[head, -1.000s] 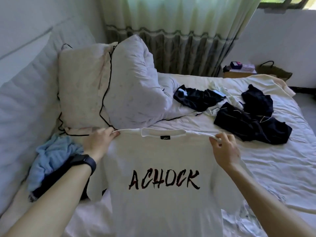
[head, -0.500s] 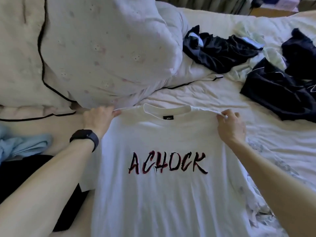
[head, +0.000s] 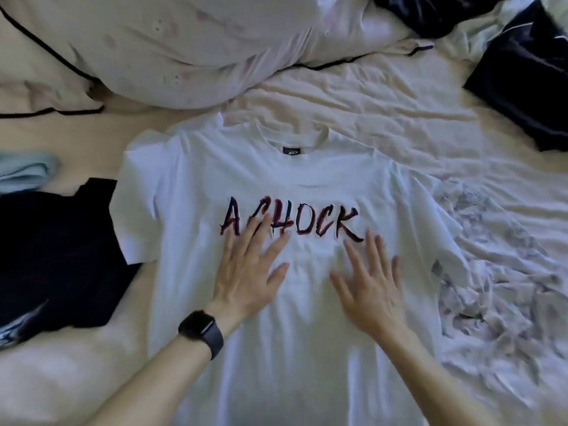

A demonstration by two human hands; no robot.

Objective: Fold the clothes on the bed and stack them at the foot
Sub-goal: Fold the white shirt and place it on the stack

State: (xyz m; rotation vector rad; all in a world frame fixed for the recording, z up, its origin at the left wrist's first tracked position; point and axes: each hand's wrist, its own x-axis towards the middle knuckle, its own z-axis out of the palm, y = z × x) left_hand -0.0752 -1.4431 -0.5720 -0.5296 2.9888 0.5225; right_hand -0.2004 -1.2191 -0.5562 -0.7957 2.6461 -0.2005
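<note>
— Starting with the bed (head: 384,112)?
— Covered in a creased pale sheet, with a big pillow (head: 184,41) at the top of the view.
— And the white T-shirt (head: 307,173)?
— Spread flat across the middle of the bed, front up, collar toward the pillow.
— Beside it?
— Touching a black garment (head: 55,250) at one sleeve; well apart from the dark clothes (head: 522,87) at upper right.
— Then the left hand (head: 246,281)?
— Laid flat on the shirt's chest, fingers straight and spread, tips over the lettering, gripping nothing.
— The right hand (head: 368,290)?
— Likewise flat with fingers straight, just below the lettering, near the left hand.
— Smallest?
— A black watch (head: 201,332), strapped round the left wrist.
</note>
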